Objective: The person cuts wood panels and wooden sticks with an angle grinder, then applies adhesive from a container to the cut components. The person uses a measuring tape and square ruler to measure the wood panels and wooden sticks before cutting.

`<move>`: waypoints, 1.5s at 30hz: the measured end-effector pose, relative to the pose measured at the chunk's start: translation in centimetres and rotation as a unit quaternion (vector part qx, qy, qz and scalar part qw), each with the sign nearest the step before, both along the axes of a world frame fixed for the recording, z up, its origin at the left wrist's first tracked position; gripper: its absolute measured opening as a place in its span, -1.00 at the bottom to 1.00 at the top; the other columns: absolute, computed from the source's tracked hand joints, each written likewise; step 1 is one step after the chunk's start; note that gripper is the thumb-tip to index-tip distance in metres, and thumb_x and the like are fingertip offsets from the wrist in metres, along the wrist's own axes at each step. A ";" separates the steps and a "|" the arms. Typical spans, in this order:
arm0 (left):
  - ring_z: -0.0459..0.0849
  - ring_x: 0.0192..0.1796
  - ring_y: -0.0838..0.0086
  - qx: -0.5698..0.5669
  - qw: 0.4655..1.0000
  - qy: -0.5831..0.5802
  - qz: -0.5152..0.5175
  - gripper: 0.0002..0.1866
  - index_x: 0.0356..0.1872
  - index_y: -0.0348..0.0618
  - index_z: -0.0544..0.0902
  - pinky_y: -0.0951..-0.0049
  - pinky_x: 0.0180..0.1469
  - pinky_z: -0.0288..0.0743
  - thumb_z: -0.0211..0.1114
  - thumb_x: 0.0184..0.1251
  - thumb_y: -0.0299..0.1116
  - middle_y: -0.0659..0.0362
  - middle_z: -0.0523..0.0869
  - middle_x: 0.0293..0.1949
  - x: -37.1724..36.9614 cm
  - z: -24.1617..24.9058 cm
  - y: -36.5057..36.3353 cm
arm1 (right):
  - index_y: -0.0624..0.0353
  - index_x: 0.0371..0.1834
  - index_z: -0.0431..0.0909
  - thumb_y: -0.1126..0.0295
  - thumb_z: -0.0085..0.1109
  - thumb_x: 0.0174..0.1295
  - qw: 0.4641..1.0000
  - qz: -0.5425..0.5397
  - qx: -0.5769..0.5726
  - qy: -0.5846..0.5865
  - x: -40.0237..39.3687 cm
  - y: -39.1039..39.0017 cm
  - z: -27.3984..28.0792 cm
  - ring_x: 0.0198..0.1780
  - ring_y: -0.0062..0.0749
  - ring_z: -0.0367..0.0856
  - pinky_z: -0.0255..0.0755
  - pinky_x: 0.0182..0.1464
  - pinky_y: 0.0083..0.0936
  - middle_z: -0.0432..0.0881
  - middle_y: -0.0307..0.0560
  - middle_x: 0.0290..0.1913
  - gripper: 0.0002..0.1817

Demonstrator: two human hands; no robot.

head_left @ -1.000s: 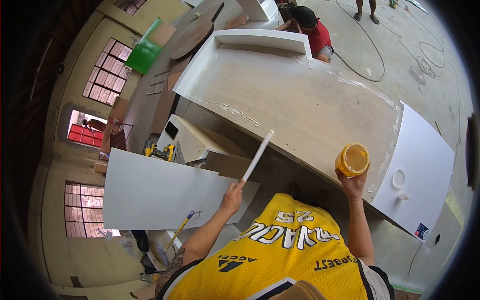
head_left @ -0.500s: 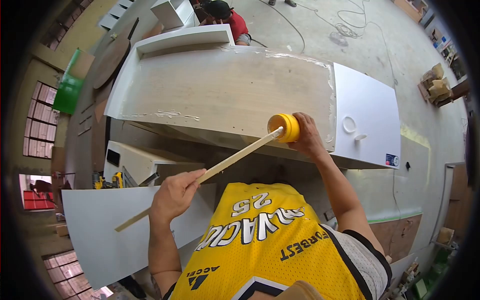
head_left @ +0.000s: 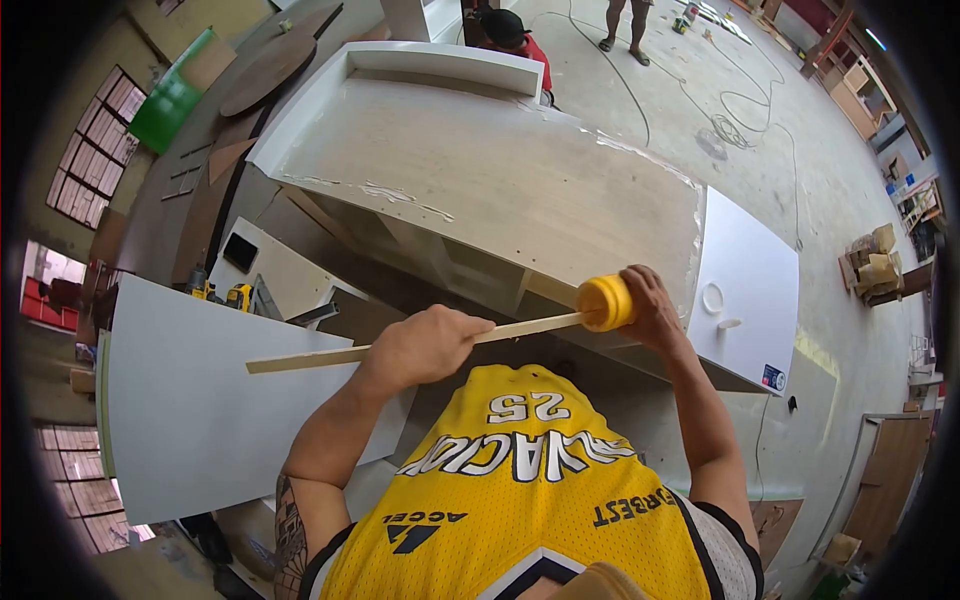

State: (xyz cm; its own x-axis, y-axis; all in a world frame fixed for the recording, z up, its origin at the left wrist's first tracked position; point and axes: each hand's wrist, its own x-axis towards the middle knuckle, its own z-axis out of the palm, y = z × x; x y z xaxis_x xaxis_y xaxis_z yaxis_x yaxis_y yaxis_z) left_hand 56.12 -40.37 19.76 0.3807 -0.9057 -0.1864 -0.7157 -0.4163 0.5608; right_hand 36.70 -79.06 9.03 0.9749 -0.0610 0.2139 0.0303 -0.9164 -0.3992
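My left hand (head_left: 425, 345) is closed around a long flat wooden stick (head_left: 305, 361). The stick's far end reaches into a yellow plastic jar (head_left: 604, 303), which hides its tip. My right hand (head_left: 655, 308) grips this jar from the right, tilting its mouth to the left. Both are held above the near edge of a wooden panel (head_left: 480, 170) on a large cabinet. Streaks of white paste (head_left: 408, 200) lie along the panel's near edge, with more along its far and right edges.
A white board (head_left: 745, 290) at the cabinet's right end bears a white ring (head_left: 712, 298) and a small white piece (head_left: 729, 324). Yellow power tools (head_left: 238, 296) sit at left behind a white sheet (head_left: 220, 420). A person in red (head_left: 538, 65) is behind the cabinet; another person's legs (head_left: 627, 30) stand beyond.
The stick has gone deeper into the jar, its white-coated tip now hidden. My left hand has moved right and up the stick; jar and right hand sit lower right. The view has shifted.
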 end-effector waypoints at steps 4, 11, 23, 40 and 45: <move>0.75 -0.39 0.53 0.014 0.955 0.246 0.164 -0.54 0.47 -0.01 0.73 0.48 -0.30 0.64 0.30 0.61 -0.43 0.16 0.90 -0.15 1.0 0.9 1.8 | 0.10 0.47 0.39 0.34 0.81 -0.19 0.975 -0.199 0.083 -0.056 0.0 -0.5 -2.7 0.40 0.23 0.57 0.52 0.47 0.01 0.60 0.15 0.32 0.06; 0.63 -0.44 0.74 -0.063 0.886 0.309 0.340 -0.57 0.45 -0.05 0.74 0.58 -0.33 0.58 0.29 0.64 -0.42 0.24 0.88 -0.17 0.5 -7.3 3.3 | 0.13 0.51 0.31 0.22 0.77 -0.02 0.864 -0.406 0.271 -0.127 -0.8 -0.1 -5.8 0.31 0.00 0.69 0.54 0.38 -0.16 0.63 0.05 0.27 0.03; 0.78 0.04 -0.25 -0.118 0.928 -0.076 0.346 -0.54 0.41 -0.14 0.67 -0.11 0.10 0.69 0.26 0.53 -0.58 -0.23 0.77 -0.03 -5.3 -21.9 0.9 | 0.11 0.47 0.34 0.31 0.79 0.00 0.815 -0.424 0.372 -0.132 -11.4 -1.2 -5.3 0.37 -0.14 0.62 0.48 0.46 -0.23 0.61 -0.06 0.32 -0.03; 0.78 0.07 -0.16 -0.109 0.950 -0.038 0.291 -0.52 0.45 -0.13 0.67 -0.05 0.13 0.68 0.24 0.56 -0.57 -0.15 0.77 -0.02 -19.7 -21.0 -8.1 | 0.10 0.45 0.37 0.29 0.77 0.03 0.813 -0.420 0.375 -0.152 -19.3 -6.7 -4.1 0.35 -0.17 0.65 0.51 0.43 -0.24 0.64 -0.05 0.31 -0.07; 0.76 -0.04 -0.10 -0.083 0.963 -0.030 0.255 -0.61 0.33 -0.03 0.75 0.02 0.04 0.69 0.22 0.58 -0.47 -0.12 0.76 -0.09 -22.1 -21.2 -9.9 | 0.15 0.47 0.44 0.42 0.69 0.15 0.814 -0.381 0.401 -0.175 -21.3 -8.0 -7.4 0.35 -0.14 0.65 0.56 0.41 -0.13 0.62 0.02 0.38 -0.19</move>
State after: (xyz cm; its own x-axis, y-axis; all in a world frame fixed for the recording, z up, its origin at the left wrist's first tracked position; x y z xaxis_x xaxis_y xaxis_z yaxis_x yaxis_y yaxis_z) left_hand 34.02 -50.28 -1.47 0.7893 -0.6137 -0.0186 -0.4755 -0.6301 0.6139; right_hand 15.37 -87.04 1.67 0.4758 -0.8772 0.0641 -0.1853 -0.1712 -0.9676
